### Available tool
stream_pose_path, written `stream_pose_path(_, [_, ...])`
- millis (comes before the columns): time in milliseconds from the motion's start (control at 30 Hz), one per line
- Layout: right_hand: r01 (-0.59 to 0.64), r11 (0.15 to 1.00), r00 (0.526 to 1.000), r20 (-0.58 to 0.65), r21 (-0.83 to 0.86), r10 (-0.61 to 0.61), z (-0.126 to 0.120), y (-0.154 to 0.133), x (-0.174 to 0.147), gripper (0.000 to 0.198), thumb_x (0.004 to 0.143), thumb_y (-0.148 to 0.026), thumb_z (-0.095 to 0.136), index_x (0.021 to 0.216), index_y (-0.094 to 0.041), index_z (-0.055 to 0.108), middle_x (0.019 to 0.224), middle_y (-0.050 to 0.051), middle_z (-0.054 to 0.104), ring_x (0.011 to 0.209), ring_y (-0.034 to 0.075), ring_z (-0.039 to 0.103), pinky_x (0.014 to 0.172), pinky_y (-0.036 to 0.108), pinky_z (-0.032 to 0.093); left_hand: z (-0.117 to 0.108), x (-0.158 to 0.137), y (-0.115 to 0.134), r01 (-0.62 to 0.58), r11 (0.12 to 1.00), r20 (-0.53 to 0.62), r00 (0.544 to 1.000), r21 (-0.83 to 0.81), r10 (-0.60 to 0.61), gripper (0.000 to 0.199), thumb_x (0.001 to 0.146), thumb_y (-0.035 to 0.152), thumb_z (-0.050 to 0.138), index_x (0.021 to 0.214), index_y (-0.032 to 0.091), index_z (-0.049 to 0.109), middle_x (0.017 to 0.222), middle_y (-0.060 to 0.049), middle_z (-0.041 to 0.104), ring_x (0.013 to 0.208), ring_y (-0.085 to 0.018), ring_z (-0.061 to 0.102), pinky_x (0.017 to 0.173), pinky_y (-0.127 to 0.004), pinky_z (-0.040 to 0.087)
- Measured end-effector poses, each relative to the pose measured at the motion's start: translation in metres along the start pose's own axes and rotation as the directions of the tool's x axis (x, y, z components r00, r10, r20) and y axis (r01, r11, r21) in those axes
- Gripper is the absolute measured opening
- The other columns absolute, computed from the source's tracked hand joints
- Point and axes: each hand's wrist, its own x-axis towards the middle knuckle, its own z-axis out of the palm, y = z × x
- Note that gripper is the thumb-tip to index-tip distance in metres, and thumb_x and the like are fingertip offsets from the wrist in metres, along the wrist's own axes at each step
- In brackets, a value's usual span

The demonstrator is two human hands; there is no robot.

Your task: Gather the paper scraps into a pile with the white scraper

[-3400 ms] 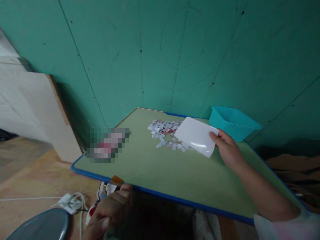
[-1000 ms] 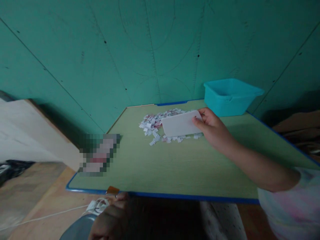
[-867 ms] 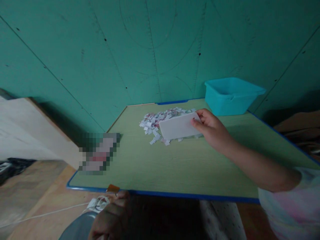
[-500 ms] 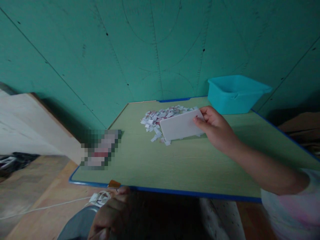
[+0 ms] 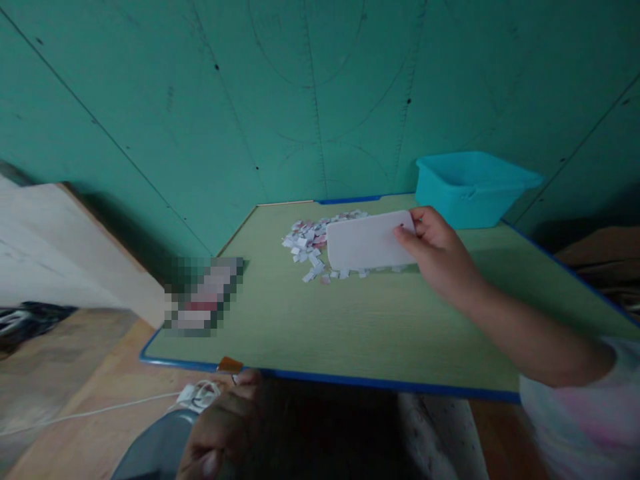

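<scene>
My right hand (image 5: pixel 445 257) is closed around the right end of a thin white board (image 5: pixel 370 241) with rounded corners, the thumb on its near face beside a small dark red mark. The board is tilted up in front of a heap of small white and pinkish paper pieces (image 5: pixel 305 239) and hides part of it. Several pieces show along its lower edge. Below the table's front edge, my left hand (image 5: pixel 225 423) is closed. A small orange-brown piece (image 5: pixel 230 365) shows at its fingertips; I cannot make out what it is.
The pale green table (image 5: pixel 320 333) has a blue rim and stands against a green wall (image 5: pixel 300 100). A turquoise bin (image 5: pixel 475 193) is at the back right. A pixelated flat object (image 5: pixel 207 293) lies at the left. A white cable (image 5: pixel 200 395) is coiled beside a grey round surface (image 5: pixel 160 443).
My right hand has moved the board slightly up and to the right, and its lower edge is now more level. More paper pieces show beneath it. My left hand has barely moved.
</scene>
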Motion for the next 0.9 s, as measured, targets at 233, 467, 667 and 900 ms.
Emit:
stream_pose_path(233, [0.039, 0.999, 0.992, 0.119, -0.030, -0.035, 0.011, 0.001, -0.014, 0.018, 0.080, -0.036, 0.053, 0.090, -0.024, 0.047, 0.086, 0.002, 0.061, 0.080, 0.018, 0.059, 0.068, 0.032, 0.045, -0.002, -0.003, 0.004, 0.066, 0.992, 0.068, 0.996, -0.107, -0.059, 0.035, 0.081, 0.045, 0.033, 0.056, 0.021, 0.036, 0.042, 0.004, 0.036, 0.042, -0.014, 0.044, 0.066, -0.039, 0.040])
stream_pose_path(467, [-0.022, 0.999, 0.987, 0.159, 0.039, 0.016, 0.011, -0.005, -0.016, 0.016, 0.079, -0.036, 0.055, 0.088, -0.025, 0.048, 0.081, 0.001, 0.063, 0.074, 0.018, 0.061, 0.065, 0.031, 0.046, 0.004, -0.008, 0.008, 0.097, 0.983, -0.049, 0.993, -0.154, -0.106, 0.034, 0.081, 0.044, 0.038, 0.056, 0.021, 0.044, 0.044, 0.001, 0.041, 0.051, -0.019, 0.051, 0.061, -0.038, 0.044])
stream_pose_path(667, [-0.006, 0.999, 0.995, 0.100, 0.033, 0.003, 0.010, -0.006, -0.016, 0.018, 0.078, -0.037, 0.056, 0.089, -0.025, 0.047, 0.086, 0.002, 0.064, 0.078, 0.019, 0.061, 0.067, 0.032, 0.047, 0.005, -0.012, 0.008, 0.074, 0.959, -0.083, 0.992, -0.272, -0.100, 0.022, 0.084, 0.035, 0.041, 0.082, 0.024, 0.060, 0.057, -0.001, 0.059, 0.057, -0.020, 0.057, 0.065, -0.040, 0.046])
stream_pose_path(900, [-0.166, 0.979, 0.966, 0.220, 0.116, 0.138, 0.018, 0.000, -0.021, 0.015, 0.079, -0.032, 0.054, 0.089, -0.024, 0.046, 0.080, 0.000, 0.063, 0.073, 0.016, 0.060, 0.064, 0.030, 0.047, 0.007, -0.017, 0.012, 0.147, 0.958, -0.256, 0.944, -0.245, -0.210, 0.020, 0.078, 0.038, 0.054, 0.069, 0.025, 0.066, 0.050, 0.000, 0.060, 0.051, -0.019, 0.057, 0.057, -0.034, 0.047])
